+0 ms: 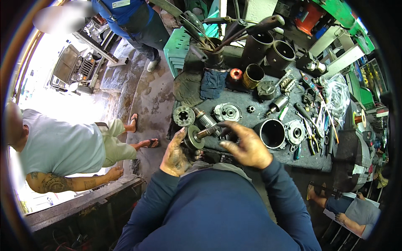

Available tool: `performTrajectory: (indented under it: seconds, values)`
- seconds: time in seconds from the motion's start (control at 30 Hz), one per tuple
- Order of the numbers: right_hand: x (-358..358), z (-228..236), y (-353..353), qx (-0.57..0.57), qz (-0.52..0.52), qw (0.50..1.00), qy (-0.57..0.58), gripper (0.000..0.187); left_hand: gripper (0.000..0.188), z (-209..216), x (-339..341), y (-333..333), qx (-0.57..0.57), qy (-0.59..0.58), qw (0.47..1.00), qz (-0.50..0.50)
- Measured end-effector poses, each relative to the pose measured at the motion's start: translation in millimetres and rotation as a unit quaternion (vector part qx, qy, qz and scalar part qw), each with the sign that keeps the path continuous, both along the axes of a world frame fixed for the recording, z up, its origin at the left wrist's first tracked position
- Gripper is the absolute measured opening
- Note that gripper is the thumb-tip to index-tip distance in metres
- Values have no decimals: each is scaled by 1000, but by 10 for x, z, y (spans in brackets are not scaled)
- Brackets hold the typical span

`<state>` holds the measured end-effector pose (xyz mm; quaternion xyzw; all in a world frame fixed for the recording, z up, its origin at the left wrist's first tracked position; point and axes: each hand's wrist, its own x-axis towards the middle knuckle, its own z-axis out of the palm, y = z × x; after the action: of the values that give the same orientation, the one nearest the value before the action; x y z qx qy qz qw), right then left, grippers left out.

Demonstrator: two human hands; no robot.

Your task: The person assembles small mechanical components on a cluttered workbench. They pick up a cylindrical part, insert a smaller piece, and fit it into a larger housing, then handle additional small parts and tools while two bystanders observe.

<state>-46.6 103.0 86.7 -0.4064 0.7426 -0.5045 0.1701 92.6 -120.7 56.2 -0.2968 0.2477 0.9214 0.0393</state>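
Above the bench's near edge, my left hand (175, 155) is closed around a metal shaft with a round disc (194, 137), its thin end pointing right. My right hand (248, 146) is beside that end, thumb and forefinger apart; the forefinger's tip is close to the shaft, and whether it touches cannot be told. Just beyond lie a ring-shaped part with holes (183, 116), a motor armature (205, 119) and a round metal end housing (227, 112). An open metal cylinder (272, 134) stands to the right of my right hand, next to another round housing (295, 131).
The dark workbench (255, 118) carries pliers (313, 142), several hand tools, a small gear (251, 108) and folded rags (213, 83). Tall metal cans (281, 54) stand at the back. One person (67, 142) is at left, another (132, 23) beyond green stools (176, 50), a third (351, 213) lower right.
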Motion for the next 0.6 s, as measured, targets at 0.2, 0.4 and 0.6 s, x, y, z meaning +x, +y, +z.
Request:
performTrajectory:
  seconds: [0.2, 0.4, 0.6]
  values:
    - [193, -266, -34, -51, 22, 975, 216, 30, 43, 106, 218, 106, -70, 8, 996, -50]
    - [356, -395, 70, -17, 31, 979, -198, 36, 53, 138, 356, 274, -323, 55, 943, -64]
    - [330, -449, 105, 42, 53, 964, -259, 38, 52, 130, 426, 439, -334, -6, 942, 3]
